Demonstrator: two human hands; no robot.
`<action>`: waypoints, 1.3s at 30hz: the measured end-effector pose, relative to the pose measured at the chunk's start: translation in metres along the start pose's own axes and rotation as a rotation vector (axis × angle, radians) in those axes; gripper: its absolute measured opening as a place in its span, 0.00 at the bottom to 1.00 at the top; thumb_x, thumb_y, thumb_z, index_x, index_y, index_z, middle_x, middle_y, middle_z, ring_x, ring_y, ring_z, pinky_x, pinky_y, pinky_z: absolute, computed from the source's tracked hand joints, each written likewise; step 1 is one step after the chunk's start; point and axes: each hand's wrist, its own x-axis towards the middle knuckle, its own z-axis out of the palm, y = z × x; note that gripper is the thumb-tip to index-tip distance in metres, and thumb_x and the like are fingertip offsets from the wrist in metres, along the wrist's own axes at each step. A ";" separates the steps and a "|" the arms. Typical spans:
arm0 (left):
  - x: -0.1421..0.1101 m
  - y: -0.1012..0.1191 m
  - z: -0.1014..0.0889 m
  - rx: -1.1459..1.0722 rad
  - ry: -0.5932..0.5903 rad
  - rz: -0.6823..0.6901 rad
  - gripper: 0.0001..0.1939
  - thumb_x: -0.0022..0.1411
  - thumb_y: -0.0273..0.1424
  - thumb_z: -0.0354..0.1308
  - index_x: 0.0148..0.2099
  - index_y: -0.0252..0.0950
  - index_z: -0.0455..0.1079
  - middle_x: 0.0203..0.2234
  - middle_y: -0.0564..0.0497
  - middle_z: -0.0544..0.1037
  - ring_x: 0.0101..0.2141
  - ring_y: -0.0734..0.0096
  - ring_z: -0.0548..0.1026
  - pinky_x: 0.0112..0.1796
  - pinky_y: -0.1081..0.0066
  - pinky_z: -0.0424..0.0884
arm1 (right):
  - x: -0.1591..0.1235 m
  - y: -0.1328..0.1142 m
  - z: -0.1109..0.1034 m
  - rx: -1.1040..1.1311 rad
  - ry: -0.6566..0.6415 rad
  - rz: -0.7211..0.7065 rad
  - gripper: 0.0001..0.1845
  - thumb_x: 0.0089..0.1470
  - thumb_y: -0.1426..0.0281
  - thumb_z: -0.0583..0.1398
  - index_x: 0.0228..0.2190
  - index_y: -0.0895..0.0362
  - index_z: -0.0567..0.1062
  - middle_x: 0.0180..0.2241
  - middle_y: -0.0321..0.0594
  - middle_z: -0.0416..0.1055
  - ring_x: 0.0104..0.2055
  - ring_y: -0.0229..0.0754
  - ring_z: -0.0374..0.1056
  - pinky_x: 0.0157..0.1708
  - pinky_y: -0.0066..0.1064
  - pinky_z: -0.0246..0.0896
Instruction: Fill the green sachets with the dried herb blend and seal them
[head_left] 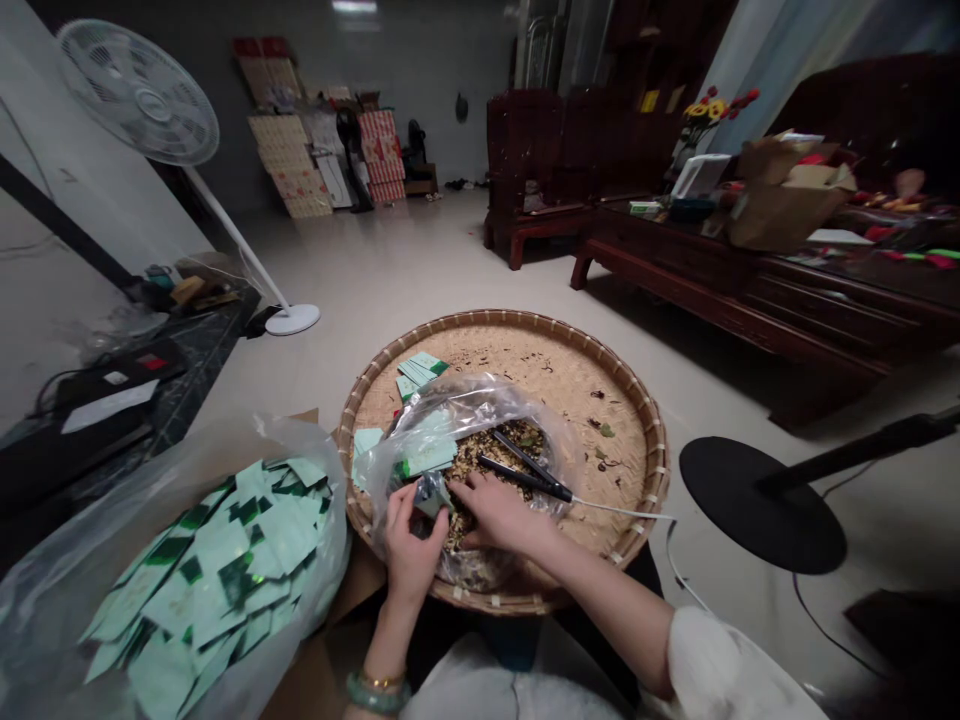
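Observation:
A round woven bamboo tray (634, 400) sits in front of me. On it lies a clear plastic bag (457, 415) filled with dried tea leaves (487, 450). My left hand (412, 545) is closed round a small green packet (429, 492) at the bag's near edge. My right hand (499, 515) rests in the leaves right beside it, its fingers curled; what it holds I cannot make out. Two thin black sticks (525, 470) with a white cord (622, 512) lie across the leaves, just beyond the right hand. A few green packets (418, 372) lie on the tray's far left.
A large clear bag of several green packets (225, 560) sits at my left in a cardboard box. A white standing fan (142, 95) is at the back left, a black round stand base (761, 500) at the right. A dark wooden bench (750, 290) carries boxes.

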 end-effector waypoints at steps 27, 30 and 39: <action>0.000 -0.001 -0.001 0.043 0.054 0.006 0.14 0.55 0.34 0.58 0.43 0.33 0.69 0.37 0.45 0.70 0.37 0.63 0.73 0.37 0.65 0.74 | -0.008 -0.005 -0.003 -0.076 0.049 -0.093 0.20 0.46 0.68 0.65 0.43 0.55 0.72 0.41 0.45 0.69 0.44 0.49 0.64 0.39 0.34 0.61; 0.001 -0.001 0.000 0.046 0.063 0.024 0.15 0.55 0.34 0.58 0.43 0.32 0.69 0.36 0.46 0.71 0.37 0.64 0.73 0.37 0.64 0.74 | -0.010 -0.005 -0.001 -0.074 0.064 -0.117 0.17 0.47 0.70 0.63 0.42 0.56 0.73 0.40 0.45 0.69 0.44 0.49 0.64 0.38 0.33 0.60; 0.000 -0.002 0.000 0.048 0.055 0.058 0.18 0.53 0.34 0.60 0.46 0.33 0.68 0.37 0.45 0.71 0.38 0.62 0.73 0.39 0.63 0.73 | -0.008 0.028 0.011 0.379 0.214 -0.085 0.09 0.44 0.78 0.62 0.32 0.57 0.77 0.35 0.39 0.73 0.37 0.41 0.69 0.37 0.27 0.60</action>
